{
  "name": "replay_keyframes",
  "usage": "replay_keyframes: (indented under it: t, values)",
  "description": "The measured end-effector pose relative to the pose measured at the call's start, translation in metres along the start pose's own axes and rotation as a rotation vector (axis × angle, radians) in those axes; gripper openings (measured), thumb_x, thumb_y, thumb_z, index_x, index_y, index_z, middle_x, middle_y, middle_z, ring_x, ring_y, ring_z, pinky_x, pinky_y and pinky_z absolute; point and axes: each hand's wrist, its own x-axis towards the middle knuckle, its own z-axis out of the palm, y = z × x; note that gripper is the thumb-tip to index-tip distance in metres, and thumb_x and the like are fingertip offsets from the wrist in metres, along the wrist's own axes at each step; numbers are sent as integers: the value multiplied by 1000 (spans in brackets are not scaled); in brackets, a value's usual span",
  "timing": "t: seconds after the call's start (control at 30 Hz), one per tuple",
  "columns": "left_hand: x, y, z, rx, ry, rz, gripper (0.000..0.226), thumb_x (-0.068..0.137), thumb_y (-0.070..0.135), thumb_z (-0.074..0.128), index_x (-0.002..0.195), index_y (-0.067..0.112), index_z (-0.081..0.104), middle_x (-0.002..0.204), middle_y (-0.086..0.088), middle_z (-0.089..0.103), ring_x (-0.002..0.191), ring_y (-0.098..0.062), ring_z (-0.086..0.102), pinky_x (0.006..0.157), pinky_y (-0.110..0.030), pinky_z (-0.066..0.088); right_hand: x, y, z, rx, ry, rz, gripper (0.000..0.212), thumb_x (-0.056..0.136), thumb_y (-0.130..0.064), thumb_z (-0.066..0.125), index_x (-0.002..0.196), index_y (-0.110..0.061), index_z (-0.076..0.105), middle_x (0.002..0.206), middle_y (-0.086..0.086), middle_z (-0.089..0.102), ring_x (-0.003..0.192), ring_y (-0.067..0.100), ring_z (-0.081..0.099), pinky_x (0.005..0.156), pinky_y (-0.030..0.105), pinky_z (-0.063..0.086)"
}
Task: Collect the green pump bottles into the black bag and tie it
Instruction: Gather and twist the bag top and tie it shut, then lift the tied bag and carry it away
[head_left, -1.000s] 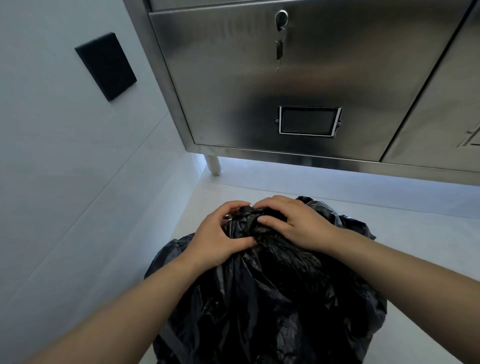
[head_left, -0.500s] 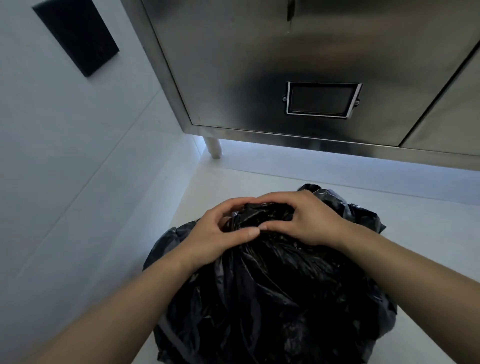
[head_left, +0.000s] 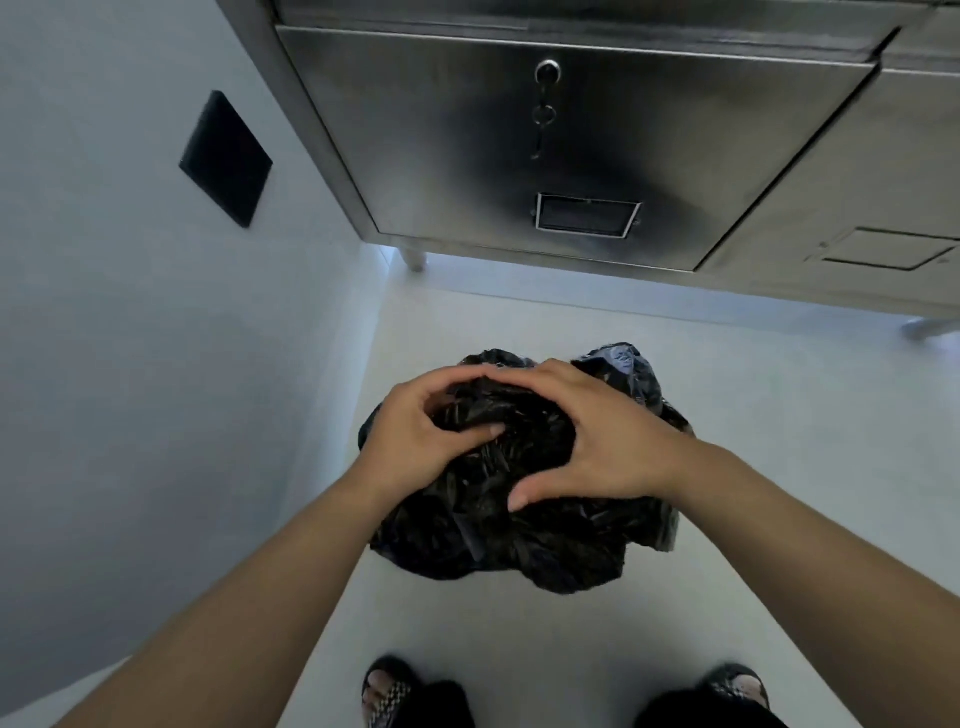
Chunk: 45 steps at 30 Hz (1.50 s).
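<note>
Pale floor (head_left: 779, 441) is being occupied at 12 o'clock by a steel cabinet (head_left: 571, 156) and, at centre, by the bag (head_left: 519, 540), its bunched neck being held upward. That neck is being gripped from 9 o'clock by the left hand (head_left: 415, 441), fingers curled, thumb pressed in, and from 3 o'clock by the right hand (head_left: 608, 447), fingers hooked over, thumb splayed toward 6; neither is nearer, and no bottles are being shown

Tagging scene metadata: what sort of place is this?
Likely a back-of-house utility or staff room, indoors: a brushed stainless-steel cabinet on short legs, its door with a keyed lock and a framed label holder, and a plain pale wall carrying a black rectangular panel.
</note>
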Motion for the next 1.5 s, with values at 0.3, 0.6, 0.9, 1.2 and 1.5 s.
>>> replay_keyframes:
  t: [0.3, 0.6, 0.9, 1.2, 1.5]
  values:
    - [-33, 70, -11, -33, -135, -58, 49, 66, -2, 80, 100, 31, 69, 100, 18, 73, 98, -4, 67, 87, -15, 49, -42, -54, -11, 140, 292, -6, 56, 61, -27, 86, 114, -30, 66, 107, -31, 59, 103, -17, 55, 92, 4, 37]
    - [-101, 302, -61, -137, -418, -60, 48, 76, 28, 65, 123, 24, 58, 121, 1, 65, 114, -11, 60, 90, -19, 47, -145, -239, -115, 379, 506, 192, 45, 66, -23, 83, 100, -49, 66, 102, -28, 68, 99, -4, 63, 90, 14, 46]
    - [-155, 442, -18, 106, -503, 295, 62, 75, 35, 76, 123, 61, 46, 126, 35, 52, 120, 11, 47, 97, -10, 40, -293, -369, -190, 413, 877, 226, 45, 66, -8, 82, 90, -44, 70, 96, -21, 72, 92, 1, 67, 81, 12, 48]
    - [-182, 549, 113, 34, -647, 453, 42, 81, 23, 71, 108, 55, 63, 116, 28, 63, 113, 3, 57, 89, -12, 45, -449, -381, -232, 575, 1217, 220, 49, 61, 2, 83, 91, -34, 71, 91, -14, 74, 86, 2, 68, 78, 13, 47]
    - [-218, 611, 303, 0, -799, 526, 44, 83, 14, 63, 103, 54, 65, 113, 24, 66, 110, 1, 60, 93, -13, 43, -604, -322, -267, 708, 1517, 208, 42, 61, 3, 82, 90, -26, 72, 85, -6, 75, 81, 8, 69, 75, 18, 52]
